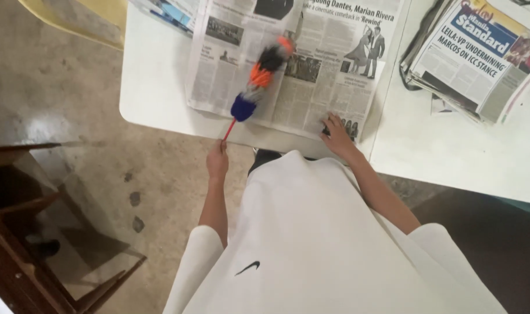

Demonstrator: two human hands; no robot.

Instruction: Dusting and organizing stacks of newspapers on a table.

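Over open newspaper (311, 70), feather duster (259, 78) lies slantwise: fluffy head banded blue, grey, orange, black; thin red handle running off table edge. Left hand (217, 160) closed around handle end, held out past white table (154, 75), likely for reach and sweep. Right hand (336, 135) flat, fingers spread, pressing newspaper's near corner, apparently pinning it against duster's drag. Stack of folded newspapers (474, 52) well apart, far right. Wooden furniture (21, 221) at left on floor.

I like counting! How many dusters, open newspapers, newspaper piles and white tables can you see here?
Feather duster, held by the left hand: 1
Open newspaper, under the right hand: 1
Newspaper pile: 1
White tables: 2
Total: 5
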